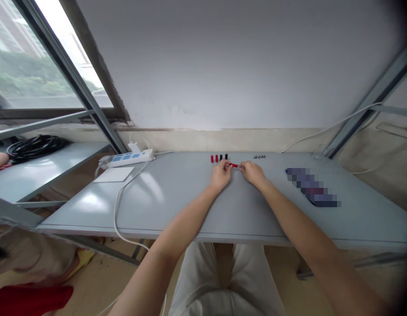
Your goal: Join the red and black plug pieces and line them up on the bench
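Grey table (238,210) beneath, the left hand (221,174) pinches one red cylinder (234,165); the right hand (253,172) meets its right end, grip too small to tell. Beyond stand two red tubes (212,158) and two black tubes (226,156), four dark pieces (259,157) far right.

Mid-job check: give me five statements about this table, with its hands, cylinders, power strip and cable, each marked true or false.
1. The left hand holds a red piece. True.
2. All four cylinders in the row are red. False: two red cylinders stand beside two black cylinders.
3. Small dark pieces lie beyond the right hand. True.
4. The power strip is at the right end. False: the power strip lies toward the left.
5. A white cable crosses the table's front edge. True.
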`<action>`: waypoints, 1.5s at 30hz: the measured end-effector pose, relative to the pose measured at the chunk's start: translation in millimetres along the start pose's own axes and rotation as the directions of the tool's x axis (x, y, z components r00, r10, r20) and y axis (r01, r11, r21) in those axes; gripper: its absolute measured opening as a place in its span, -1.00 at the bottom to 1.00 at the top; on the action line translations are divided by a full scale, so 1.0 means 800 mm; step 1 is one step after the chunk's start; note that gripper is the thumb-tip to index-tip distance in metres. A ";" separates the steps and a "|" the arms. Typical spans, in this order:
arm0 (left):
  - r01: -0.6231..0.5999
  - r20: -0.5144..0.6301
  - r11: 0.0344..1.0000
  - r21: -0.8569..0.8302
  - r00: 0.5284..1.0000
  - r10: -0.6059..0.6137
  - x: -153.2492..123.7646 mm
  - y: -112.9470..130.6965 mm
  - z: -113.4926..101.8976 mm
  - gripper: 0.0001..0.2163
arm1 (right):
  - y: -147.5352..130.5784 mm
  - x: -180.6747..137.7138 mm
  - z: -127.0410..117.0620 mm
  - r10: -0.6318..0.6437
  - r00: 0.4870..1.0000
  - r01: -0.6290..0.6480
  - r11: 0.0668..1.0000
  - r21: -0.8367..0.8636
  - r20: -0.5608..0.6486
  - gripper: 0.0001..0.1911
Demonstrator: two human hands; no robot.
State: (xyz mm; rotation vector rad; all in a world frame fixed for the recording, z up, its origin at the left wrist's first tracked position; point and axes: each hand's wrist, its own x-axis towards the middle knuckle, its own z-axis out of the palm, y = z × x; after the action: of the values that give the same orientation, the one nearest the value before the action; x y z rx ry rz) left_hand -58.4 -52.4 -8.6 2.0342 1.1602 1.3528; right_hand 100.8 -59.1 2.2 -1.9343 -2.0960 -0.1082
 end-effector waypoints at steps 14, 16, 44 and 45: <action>0.039 0.004 0.997 -0.065 0.999 -0.039 0.002 -0.003 0.001 -0.93 | -0.004 -0.001 -0.002 -0.083 0.994 0.080 0.996 -0.036 -0.067 -0.73; 0.050 0.001 0.996 -0.074 0.999 -0.050 0.003 -0.006 0.002 -0.93 | -0.004 -0.002 -0.002 -0.086 0.993 0.085 0.996 -0.023 -0.078 -0.72; -0.059 0.253 0.970 0.236 0.968 -0.003 -0.005 -0.003 -0.006 -0.86 | -0.004 0.039 0.021 0.119 0.993 -0.114 0.900 0.421 0.014 -0.88; -0.104 0.270 0.959 0.263 0.962 0.030 -0.006 0.000 -0.008 -0.86 | -0.004 0.043 0.024 0.119 0.993 -0.116 0.887 0.447 0.023 -0.89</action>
State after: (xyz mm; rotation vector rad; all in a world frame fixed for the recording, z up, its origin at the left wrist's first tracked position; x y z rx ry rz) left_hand -64.6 -56.9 -8.0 2.3833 1.2201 0.9497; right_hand 92.3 -22.0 -6.6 -1.7605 -1.7903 0.3654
